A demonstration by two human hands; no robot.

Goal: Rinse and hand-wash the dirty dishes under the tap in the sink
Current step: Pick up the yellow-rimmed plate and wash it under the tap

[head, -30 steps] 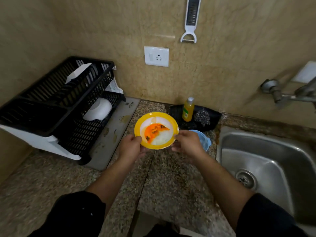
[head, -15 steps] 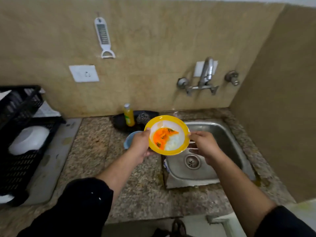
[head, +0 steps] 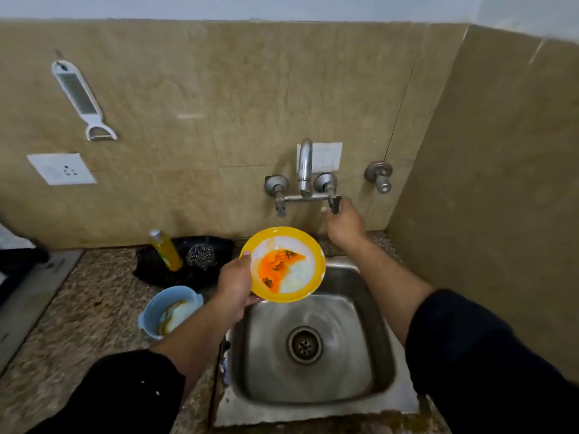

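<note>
A yellow-rimmed white plate point(head: 283, 265) smeared with orange sauce hangs over the back left corner of the steel sink point(head: 372, 346). My left hand point(head: 234, 288) grips its left rim. My right hand point(head: 344, 225) reaches up to the wall tap point(head: 305, 170), fingers on the right tap handle point(head: 335, 204). No water runs from the spout. A blue bowl point(head: 170, 310) with brown and white residue sits on the counter left of the sink.
A yellow soap bottle point(head: 166, 250) and a steel scrubber point(head: 201, 256) rest on a black tray point(head: 216, 245) behind the bowl. A peeler point(head: 83, 100) and a socket point(head: 61, 169) hang on the wall. A side wall stands close on the right.
My right hand let go of the plate and rose to the right tap handle. The left hand alone now holds the plate over the sink. The view shifted right.
</note>
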